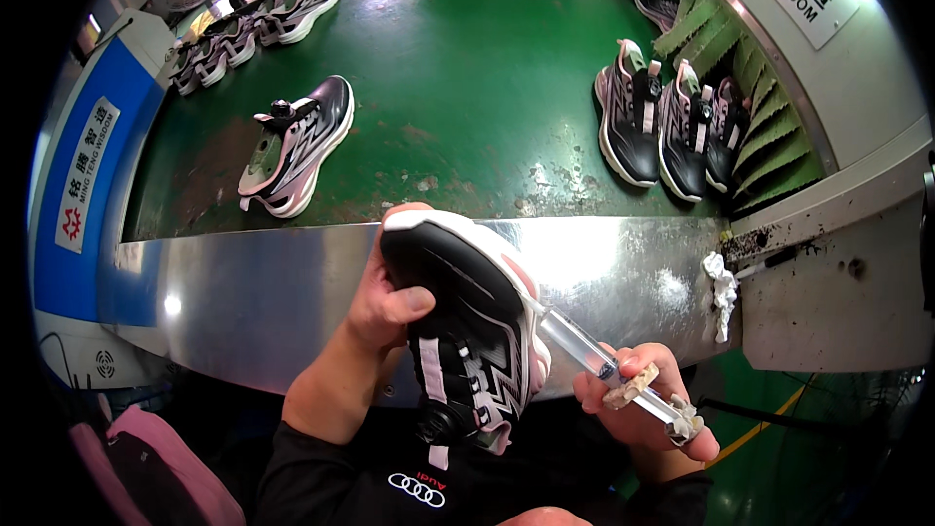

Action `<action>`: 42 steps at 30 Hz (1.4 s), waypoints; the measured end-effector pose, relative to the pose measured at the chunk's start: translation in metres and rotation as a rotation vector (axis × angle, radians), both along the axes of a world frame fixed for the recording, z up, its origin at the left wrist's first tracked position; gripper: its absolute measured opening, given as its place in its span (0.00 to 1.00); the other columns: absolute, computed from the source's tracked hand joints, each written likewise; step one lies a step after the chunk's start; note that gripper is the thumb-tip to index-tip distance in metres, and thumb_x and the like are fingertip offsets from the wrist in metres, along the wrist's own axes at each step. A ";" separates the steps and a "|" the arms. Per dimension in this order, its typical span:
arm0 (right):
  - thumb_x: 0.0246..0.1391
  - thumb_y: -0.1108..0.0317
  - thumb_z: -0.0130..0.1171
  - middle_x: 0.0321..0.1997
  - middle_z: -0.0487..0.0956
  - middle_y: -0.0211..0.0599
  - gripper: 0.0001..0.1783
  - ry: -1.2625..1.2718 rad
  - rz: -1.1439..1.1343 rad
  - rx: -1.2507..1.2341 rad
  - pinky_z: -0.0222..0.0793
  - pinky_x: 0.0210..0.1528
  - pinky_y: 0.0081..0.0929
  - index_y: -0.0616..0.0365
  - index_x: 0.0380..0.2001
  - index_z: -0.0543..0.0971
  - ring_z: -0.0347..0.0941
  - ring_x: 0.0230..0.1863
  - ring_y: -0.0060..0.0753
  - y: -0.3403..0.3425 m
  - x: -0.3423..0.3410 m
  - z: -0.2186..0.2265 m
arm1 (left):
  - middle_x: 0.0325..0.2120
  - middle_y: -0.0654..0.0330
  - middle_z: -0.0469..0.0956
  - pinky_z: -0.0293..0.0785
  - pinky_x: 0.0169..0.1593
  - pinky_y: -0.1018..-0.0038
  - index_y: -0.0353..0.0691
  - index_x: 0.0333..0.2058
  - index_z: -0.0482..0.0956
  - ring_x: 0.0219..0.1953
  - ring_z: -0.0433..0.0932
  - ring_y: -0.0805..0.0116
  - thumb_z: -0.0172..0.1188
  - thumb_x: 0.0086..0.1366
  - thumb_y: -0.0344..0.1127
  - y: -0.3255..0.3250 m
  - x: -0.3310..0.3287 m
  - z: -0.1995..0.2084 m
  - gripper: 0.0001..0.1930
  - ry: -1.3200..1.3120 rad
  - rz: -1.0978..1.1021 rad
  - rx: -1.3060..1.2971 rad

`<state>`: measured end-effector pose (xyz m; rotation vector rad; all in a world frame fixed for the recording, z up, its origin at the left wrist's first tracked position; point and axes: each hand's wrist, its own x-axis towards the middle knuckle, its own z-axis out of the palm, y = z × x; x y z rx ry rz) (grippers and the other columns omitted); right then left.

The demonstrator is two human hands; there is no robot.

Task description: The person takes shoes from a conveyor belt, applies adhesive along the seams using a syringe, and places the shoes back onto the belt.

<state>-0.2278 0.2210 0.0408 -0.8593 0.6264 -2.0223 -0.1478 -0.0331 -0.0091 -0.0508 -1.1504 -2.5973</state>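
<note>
Gripped in my left hand (pixel 390 302) is a black and pale pink sports shoe (pixel 463 282), toe pointing up and away, with its white sole edge turned to the right. My left thumb presses on the upper near the toe; the other fingers are hidden behind the sole. My right hand (pixel 648 399) is closed around a clear syringe (pixel 579 341), its flange and plunger end crusted with dried pale residue. The syringe tip meets the seam between upper and sole on the shoe's right side.
Beyond the metal ledge (pixel 243 282) runs a green conveyor belt (pixel 467 68). One shoe (pixel 297 146) lies there left of centre, several shoes (pixel 628 117) stand at the right by green strip curtains (pixel 779 156), and more shoes (pixel 297 12) line the far left. Crumpled white tissue (pixel 721 292) sits at the ledge's right end.
</note>
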 end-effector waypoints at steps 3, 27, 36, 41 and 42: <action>0.31 0.35 0.69 0.45 0.67 0.45 0.57 -0.061 0.014 -0.060 0.60 0.51 0.27 0.68 0.55 0.61 0.66 0.49 0.36 0.001 0.003 -0.009 | 0.36 0.42 0.74 0.75 0.42 0.64 0.34 0.48 0.64 0.37 0.76 0.51 0.63 0.45 0.43 -0.002 -0.009 0.005 0.32 0.023 -0.019 -0.055; 0.34 0.41 0.72 0.45 0.62 0.41 0.55 -0.093 0.105 0.123 0.58 0.49 0.29 0.67 0.57 0.60 0.63 0.47 0.34 0.049 0.028 -0.039 | 0.46 0.48 0.75 0.74 0.51 0.63 0.32 0.52 0.68 0.47 0.76 0.57 0.60 0.51 0.43 -0.004 -0.010 0.003 0.31 -0.224 0.023 0.381; 0.33 0.42 0.72 0.46 0.64 0.41 0.54 -0.061 0.081 0.111 0.59 0.49 0.25 0.68 0.56 0.63 0.64 0.47 0.33 0.057 0.033 -0.046 | 0.45 0.50 0.76 0.73 0.52 0.63 0.33 0.50 0.71 0.45 0.77 0.58 0.55 0.57 0.44 -0.016 -0.009 -0.012 0.25 -0.271 0.088 0.453; 0.33 0.40 0.71 0.44 0.68 0.41 0.53 -0.033 0.028 0.136 0.57 0.44 0.23 0.68 0.55 0.64 0.63 0.44 0.31 0.066 0.034 -0.057 | 0.44 0.50 0.76 0.74 0.51 0.64 0.33 0.49 0.71 0.44 0.77 0.58 0.55 0.58 0.45 -0.024 -0.012 -0.021 0.25 -0.352 0.151 0.372; 0.33 0.40 0.71 0.44 0.68 0.41 0.53 -0.038 0.028 0.133 0.57 0.44 0.23 0.68 0.55 0.64 0.63 0.44 0.31 0.066 0.036 -0.058 | 0.44 0.50 0.76 0.74 0.51 0.64 0.33 0.49 0.71 0.44 0.77 0.59 0.54 0.58 0.45 -0.028 -0.010 -0.021 0.24 -0.365 0.129 0.340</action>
